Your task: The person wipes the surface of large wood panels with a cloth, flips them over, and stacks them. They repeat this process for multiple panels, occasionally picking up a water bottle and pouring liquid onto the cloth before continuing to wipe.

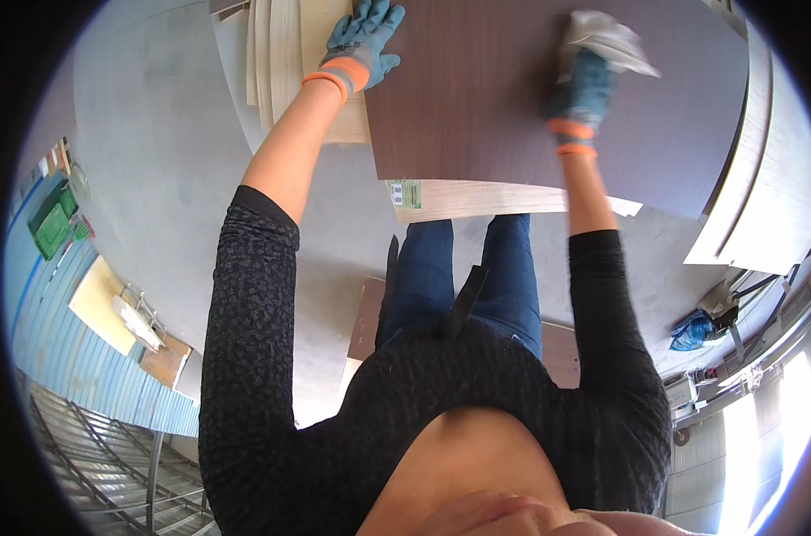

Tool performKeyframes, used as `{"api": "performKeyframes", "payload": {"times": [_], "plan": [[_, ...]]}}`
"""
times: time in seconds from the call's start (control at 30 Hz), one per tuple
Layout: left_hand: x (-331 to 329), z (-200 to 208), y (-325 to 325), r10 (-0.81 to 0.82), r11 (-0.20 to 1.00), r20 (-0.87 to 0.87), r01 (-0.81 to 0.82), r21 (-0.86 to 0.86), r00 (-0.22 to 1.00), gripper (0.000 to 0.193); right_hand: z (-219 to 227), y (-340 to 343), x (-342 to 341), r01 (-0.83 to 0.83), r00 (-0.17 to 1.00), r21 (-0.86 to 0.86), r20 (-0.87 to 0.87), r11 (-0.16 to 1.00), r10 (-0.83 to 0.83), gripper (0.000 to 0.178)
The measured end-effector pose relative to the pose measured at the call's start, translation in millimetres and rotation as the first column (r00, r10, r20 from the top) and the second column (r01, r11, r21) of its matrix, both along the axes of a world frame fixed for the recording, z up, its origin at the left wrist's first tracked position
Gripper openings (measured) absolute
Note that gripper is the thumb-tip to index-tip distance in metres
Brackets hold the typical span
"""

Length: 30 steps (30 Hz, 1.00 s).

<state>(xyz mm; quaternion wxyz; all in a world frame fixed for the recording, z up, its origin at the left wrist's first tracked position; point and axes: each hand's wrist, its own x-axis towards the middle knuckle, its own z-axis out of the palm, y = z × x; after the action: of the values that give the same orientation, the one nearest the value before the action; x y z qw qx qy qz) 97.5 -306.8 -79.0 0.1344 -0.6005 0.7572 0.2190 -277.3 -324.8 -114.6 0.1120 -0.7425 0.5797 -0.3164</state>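
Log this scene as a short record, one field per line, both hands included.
Left hand: gloved, open, at the left edge of the brown panel
Right hand: gloved, on a crumpled pale cloth over the panel; blurred, grip unclear
Near edge: pale board sticking out beneath the panel, with a green-and-white label
Far left: green object

Grey flr [164, 170], smooth, w/ lt sheen. L side: blue ribbed wall [44, 322], green bin [52, 230] nr it, pale yellow board [100, 304] + brown board [165, 360] by wall. Lower L: dk metal bars [111, 456]. R side: blue plastic bag [690, 331] on flr; lower R, pale wall [696, 478] next to v. bright, blown-out opening [741, 464].
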Motion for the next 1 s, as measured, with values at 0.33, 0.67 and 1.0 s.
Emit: {"api": "performKeyframes", "payload": {"times": [0.33, 0.67, 1.0], "plan": [[9.1, 9.6, 1.4, 0.01, 1.0, -0.017, -0.01, 0.016, 1.0, 0.094, 134.6, 244.1, 183.4, -0.86, 0.289, 0.442, 0.834, -0.256, 0.471, 0.028], [6.6, 13.2, -1.8, 0.018, 1.0, -0.068, -0.019, -0.012, 0.998, 0.09, 43.8, -37.3, 81.8, -0.249, 0.966, 0.354, 0.156, 0.902, 0.206, 0.039], [8.1, 14.1, 9.1, 0.044, 0.999, -0.076, -0.044, 0.002, 0.996, 0.091, 57.9, 120.2, 154.0, -0.353, 0.741, 0.654, -0.241, 0.669, 0.627, 0.022]]}}
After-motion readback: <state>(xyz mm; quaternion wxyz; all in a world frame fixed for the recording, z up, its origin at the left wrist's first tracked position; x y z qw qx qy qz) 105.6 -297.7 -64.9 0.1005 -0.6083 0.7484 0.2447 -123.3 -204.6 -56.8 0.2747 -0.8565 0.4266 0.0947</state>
